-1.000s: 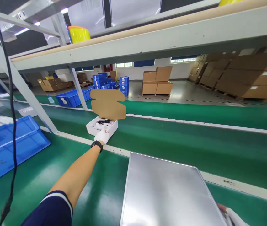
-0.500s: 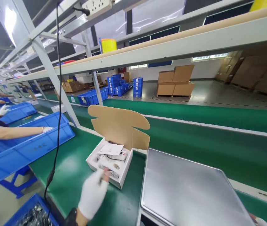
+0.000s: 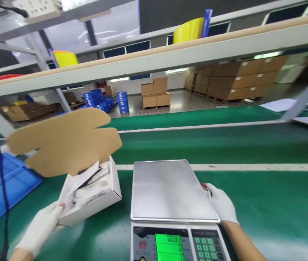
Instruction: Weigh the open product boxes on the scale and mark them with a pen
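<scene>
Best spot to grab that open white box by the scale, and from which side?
Grip the white box by its tray wall at the near-left corner, coming from the left, as the left hand does. The brown lid flap stands open and would likely fold; loose parts lie inside the tilted tray.

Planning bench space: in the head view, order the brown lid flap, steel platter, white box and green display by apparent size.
1-2. brown lid flap and steel platter: about alike, unranked.
3. white box.
4. green display, cut off at the frame edge.
</scene>
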`<state>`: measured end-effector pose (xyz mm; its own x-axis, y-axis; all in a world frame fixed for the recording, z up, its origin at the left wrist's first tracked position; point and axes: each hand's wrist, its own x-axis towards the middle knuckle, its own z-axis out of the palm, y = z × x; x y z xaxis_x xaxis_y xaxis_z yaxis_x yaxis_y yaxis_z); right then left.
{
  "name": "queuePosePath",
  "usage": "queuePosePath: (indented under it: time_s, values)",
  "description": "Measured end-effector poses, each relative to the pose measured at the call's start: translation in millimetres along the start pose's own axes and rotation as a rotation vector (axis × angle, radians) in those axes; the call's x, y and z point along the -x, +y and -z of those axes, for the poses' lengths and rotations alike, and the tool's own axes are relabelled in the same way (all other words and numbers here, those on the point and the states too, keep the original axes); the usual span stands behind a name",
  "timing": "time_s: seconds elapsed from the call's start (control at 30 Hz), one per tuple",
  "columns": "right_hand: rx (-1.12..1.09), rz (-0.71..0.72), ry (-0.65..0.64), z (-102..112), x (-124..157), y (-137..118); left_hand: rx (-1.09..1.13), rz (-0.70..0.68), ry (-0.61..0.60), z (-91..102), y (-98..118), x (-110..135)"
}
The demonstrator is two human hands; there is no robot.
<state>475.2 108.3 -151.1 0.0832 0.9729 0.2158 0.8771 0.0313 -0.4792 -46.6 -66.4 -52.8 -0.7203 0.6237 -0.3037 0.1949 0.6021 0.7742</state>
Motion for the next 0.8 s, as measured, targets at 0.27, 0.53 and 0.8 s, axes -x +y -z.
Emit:
queuePosePath:
  time_s: [0.27,0.53,0.8]
  values:
    - [-0.023,-0.032,-0.047,-4.0,0.8,6.8,-0.178,-0.26,-0.192,-34.3,80.5,22.1]
    - [0.017,-0.045,-0.032,-2.2,5.0,2.8,0.035,-0.352,-0.537,-98.3,99.1,56.7]
    - [0.027,-0.079,-0.019,-2.2,7.6,-4.5,0.209,0.014,-0.207,-154.0,12.5,5.2]
